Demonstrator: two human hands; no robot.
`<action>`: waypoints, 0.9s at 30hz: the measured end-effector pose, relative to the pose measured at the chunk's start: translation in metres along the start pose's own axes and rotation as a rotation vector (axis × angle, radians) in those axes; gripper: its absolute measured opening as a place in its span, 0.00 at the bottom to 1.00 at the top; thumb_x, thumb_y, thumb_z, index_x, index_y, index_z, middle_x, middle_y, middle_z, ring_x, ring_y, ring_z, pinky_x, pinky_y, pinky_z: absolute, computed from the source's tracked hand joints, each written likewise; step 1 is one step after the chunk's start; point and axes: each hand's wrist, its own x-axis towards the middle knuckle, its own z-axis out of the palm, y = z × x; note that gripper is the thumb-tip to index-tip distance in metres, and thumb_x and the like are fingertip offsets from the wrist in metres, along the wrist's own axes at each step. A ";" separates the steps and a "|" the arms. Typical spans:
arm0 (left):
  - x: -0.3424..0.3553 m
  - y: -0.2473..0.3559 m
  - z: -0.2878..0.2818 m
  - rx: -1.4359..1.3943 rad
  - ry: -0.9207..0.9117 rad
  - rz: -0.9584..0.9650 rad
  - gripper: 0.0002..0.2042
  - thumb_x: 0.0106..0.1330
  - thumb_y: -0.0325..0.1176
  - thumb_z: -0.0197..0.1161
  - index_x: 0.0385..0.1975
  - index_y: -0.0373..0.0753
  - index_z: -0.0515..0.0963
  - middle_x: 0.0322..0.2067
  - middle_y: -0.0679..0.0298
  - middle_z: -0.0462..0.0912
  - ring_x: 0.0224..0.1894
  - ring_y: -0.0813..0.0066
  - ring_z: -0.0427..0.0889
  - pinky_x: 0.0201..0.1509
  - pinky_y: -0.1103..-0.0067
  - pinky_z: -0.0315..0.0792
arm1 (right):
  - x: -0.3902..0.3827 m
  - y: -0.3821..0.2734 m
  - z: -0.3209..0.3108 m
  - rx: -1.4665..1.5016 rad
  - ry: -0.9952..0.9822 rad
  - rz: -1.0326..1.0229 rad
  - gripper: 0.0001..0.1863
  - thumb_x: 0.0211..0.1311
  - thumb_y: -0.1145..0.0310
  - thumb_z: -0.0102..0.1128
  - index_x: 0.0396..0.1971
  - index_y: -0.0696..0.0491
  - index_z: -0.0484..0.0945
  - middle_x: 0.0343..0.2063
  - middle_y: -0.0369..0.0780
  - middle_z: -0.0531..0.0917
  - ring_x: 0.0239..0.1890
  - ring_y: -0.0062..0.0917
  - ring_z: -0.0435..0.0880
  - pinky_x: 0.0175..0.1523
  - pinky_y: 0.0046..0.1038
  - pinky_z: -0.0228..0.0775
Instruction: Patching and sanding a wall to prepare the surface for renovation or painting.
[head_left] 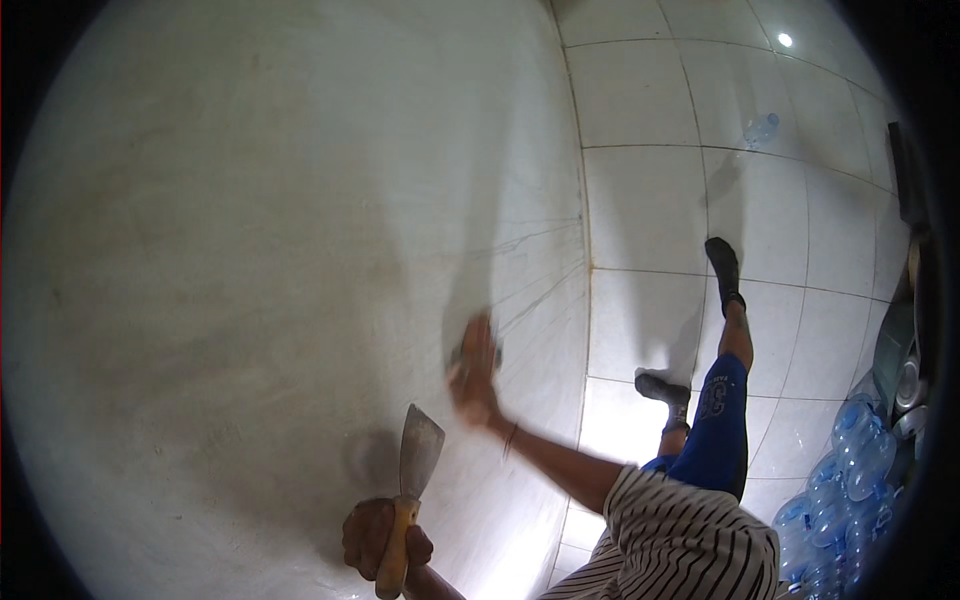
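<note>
My left hand (372, 538), low in the picture, is wrapped round the wooden handle of a putty knife (421, 450). Its broad metal blade points upward in the picture, in front of the pale plastered wall (250, 250). Farther up, my right hand (474, 372) is pressed to the wall, its fingers smeared by motion. Dark grey edges of a flat piece (498, 355) peek out on both sides of those fingers; most of it is hidden under the hand, and its kind cannot be made out.
White floor tiles (645, 205) meet the wall along its right edge. A clear plastic bottle (761, 130) lies on the floor at the upper right. Many bluish plastic bottles (845, 490) are heaped at the lower right, beside several dark and metallic items (908, 385).
</note>
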 end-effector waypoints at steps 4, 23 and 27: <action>-0.011 0.015 0.000 -0.057 0.081 -0.001 0.09 0.54 0.30 0.61 0.30 0.32 0.72 0.21 0.57 0.79 0.17 0.69 0.78 0.18 0.78 0.76 | 0.114 0.060 -0.051 0.087 -0.111 0.174 0.34 0.70 0.49 0.21 0.67 0.54 0.34 0.68 0.45 0.33 0.71 0.33 0.31 0.70 0.42 0.25; -0.012 0.101 -0.021 -0.142 0.036 -0.342 0.06 0.49 0.27 0.64 0.26 0.35 0.78 0.22 0.62 0.81 0.16 0.74 0.78 0.17 0.81 0.75 | 0.100 0.017 -0.164 0.986 -0.166 0.386 0.27 0.69 0.50 0.37 0.55 0.58 0.65 0.49 0.39 0.74 0.52 0.26 0.73 0.57 0.31 0.65; -0.035 0.122 0.012 -0.506 -0.001 -0.849 0.07 0.49 0.25 0.68 0.29 0.35 0.80 0.25 0.63 0.82 0.24 0.74 0.80 0.27 0.82 0.74 | 0.039 -0.002 -0.244 0.799 -0.072 0.434 0.27 0.69 0.49 0.38 0.53 0.58 0.66 0.46 0.41 0.76 0.46 0.27 0.78 0.49 0.31 0.72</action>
